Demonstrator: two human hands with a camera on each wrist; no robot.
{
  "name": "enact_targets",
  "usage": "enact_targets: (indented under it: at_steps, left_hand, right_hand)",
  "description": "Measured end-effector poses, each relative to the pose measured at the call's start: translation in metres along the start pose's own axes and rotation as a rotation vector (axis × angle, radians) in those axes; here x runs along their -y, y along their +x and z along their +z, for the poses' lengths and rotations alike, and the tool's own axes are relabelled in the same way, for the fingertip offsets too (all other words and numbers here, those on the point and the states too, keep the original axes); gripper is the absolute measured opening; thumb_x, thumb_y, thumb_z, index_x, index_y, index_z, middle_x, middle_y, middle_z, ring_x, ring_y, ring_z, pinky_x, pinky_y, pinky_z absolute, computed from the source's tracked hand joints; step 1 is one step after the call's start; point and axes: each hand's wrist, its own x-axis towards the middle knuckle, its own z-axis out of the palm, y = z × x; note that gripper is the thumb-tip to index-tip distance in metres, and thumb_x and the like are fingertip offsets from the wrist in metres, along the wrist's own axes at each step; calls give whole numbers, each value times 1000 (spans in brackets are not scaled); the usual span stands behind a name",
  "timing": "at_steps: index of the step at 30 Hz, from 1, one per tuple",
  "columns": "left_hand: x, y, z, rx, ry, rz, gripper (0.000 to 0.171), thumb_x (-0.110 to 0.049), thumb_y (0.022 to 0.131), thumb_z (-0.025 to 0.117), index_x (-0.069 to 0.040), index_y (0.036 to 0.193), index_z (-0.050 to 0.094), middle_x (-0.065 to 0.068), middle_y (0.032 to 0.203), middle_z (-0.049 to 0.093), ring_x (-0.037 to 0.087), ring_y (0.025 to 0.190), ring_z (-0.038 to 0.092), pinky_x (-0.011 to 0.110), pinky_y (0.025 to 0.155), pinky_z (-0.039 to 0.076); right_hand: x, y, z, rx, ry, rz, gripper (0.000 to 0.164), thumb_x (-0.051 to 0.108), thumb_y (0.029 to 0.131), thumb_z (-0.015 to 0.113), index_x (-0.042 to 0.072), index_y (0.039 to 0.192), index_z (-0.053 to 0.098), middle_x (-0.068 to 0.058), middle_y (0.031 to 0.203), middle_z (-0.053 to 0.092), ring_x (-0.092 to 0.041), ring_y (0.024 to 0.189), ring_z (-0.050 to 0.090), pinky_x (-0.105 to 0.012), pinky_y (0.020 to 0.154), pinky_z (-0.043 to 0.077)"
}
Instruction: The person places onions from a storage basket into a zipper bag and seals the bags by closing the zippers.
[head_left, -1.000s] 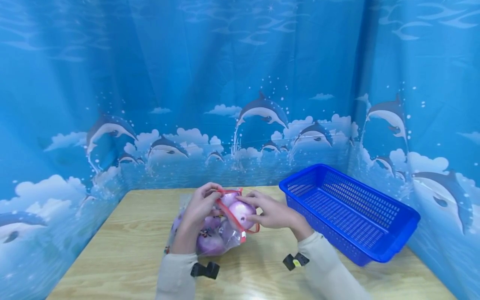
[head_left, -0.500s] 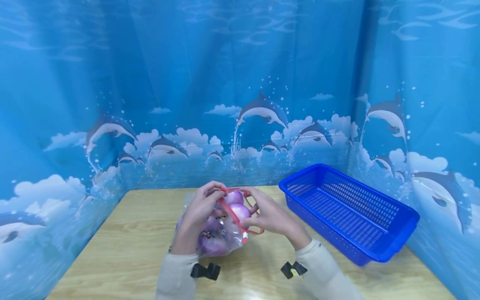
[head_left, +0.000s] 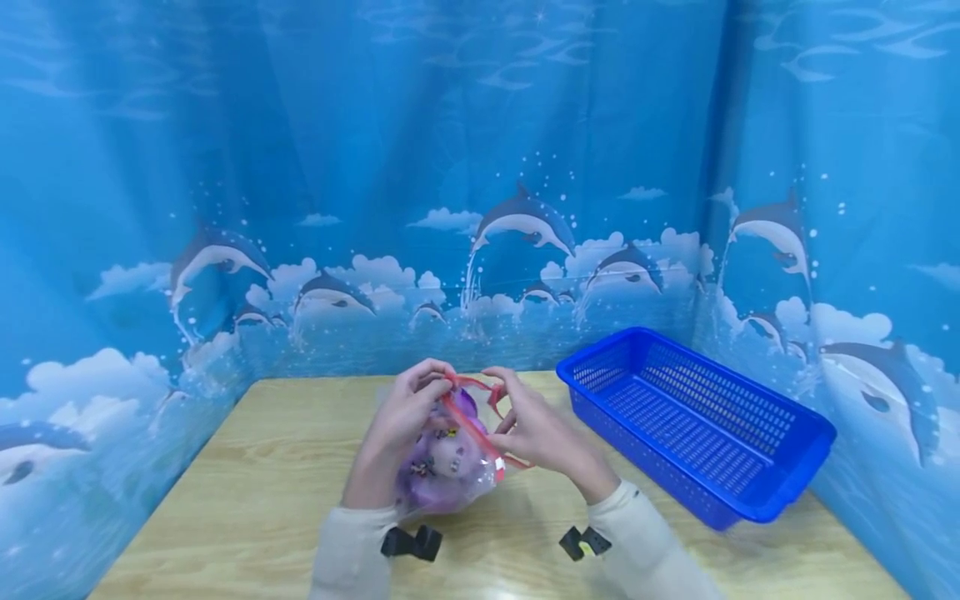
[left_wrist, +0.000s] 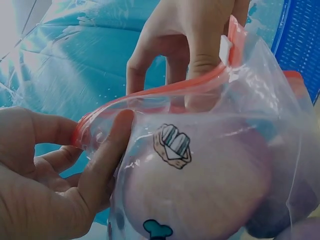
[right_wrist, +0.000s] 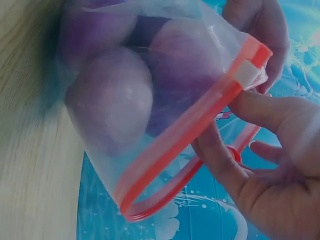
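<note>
A clear zip bag (head_left: 438, 497) with a red zip strip and small printed pictures stands on the table, its mouth parted. Several purple onions (right_wrist: 112, 100) show through the plastic. At the far corner of the mouth my left hand (head_left: 397, 421) pinches the strip between thumb and fingers. My right hand (head_left: 542, 429) is at the other side, thumb and finger on the strip near the white slider (right_wrist: 246, 75). In the left wrist view a pale onion (left_wrist: 200, 185) lies close behind the film, below the strip.
To the right, a blue perforated plastic basket (head_left: 697, 429) stands at an angle on the wooden table (head_left: 247, 500). A blue curtain (head_left: 420, 167) printed with dolphins hangs behind the table and along both sides.
My right hand has gone from an onion at the mouth to the red strip. The onions sit lower inside the bag, and the strip is drawn up around them.
</note>
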Motion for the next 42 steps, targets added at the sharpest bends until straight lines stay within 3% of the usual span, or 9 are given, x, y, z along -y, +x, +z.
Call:
enact_targets:
  at_steps: [4,7,13,18,21,29,36,40,42]
  left_hand:
    - [-1,-1,-1,-15,3,3,14,-7,106,50,-4,111,63,10,106,63,26,94,65,32,66,64]
    - [-4,-3,-2,-21,9,6,15,-6,105,49,-5,110,63,12,109,64,29,101,64,36,70,65]
    - [-8,-6,-2,21,36,20,15,-7,106,50,-5,112,63,10,110,65,28,100,65,34,69,64]
    - [-10,-9,-3,97,38,69,15,-6,106,49,-2,114,61,10,106,64,25,92,65,34,67,64]
    - [-11,-11,-8,132,47,111,17,-10,107,50,-2,118,60,10,105,63,20,90,63,31,66,63]
    - [-21,-22,-44,210,74,269,40,-32,110,49,-6,140,53,8,133,61,19,122,62,40,88,64]
    - [-18,-28,-73,278,120,361,40,-25,112,39,-9,147,52,7,144,61,20,131,61,36,99,60]
    - [-16,-29,-74,356,231,329,46,-15,107,53,-14,152,49,10,153,55,31,140,53,39,107,55]
    - [-16,-27,-69,333,299,269,52,-20,102,64,-18,151,50,6,152,56,33,142,51,45,110,53]
  right_hand:
    - [0,-5,-13,49,-76,-65,67,10,97,70,12,156,39,-12,118,64,-8,75,68,-23,61,60]
    - [1,-10,-27,38,-136,-142,49,8,101,63,12,149,52,-11,116,68,-9,78,66,-23,63,59]
    - [-2,-12,-37,-60,-197,-238,33,4,96,70,12,127,72,-8,120,71,-16,90,68,-23,72,60]
    - [-4,-9,-34,-160,-167,-376,13,9,87,81,10,100,82,-5,106,75,-21,98,70,-30,82,62]
    - [-3,-9,-36,-255,-150,-439,8,6,85,82,10,92,82,-3,99,77,-20,96,71,-33,86,61]
    - [3,-17,-49,-448,-61,-315,7,5,96,71,8,91,74,-6,92,79,-18,87,75,-27,82,63]
    - [1,-18,-59,-581,31,-222,10,5,100,65,-1,94,69,-16,86,78,-16,72,75,-29,65,64]
    - [-1,-18,-63,-658,82,-162,14,10,101,65,-3,94,68,-21,84,76,-12,62,71,-29,56,63]
    - [-1,-18,-64,-681,93,-137,16,12,101,65,-3,95,68,-22,85,76,-12,60,70,-29,54,62]
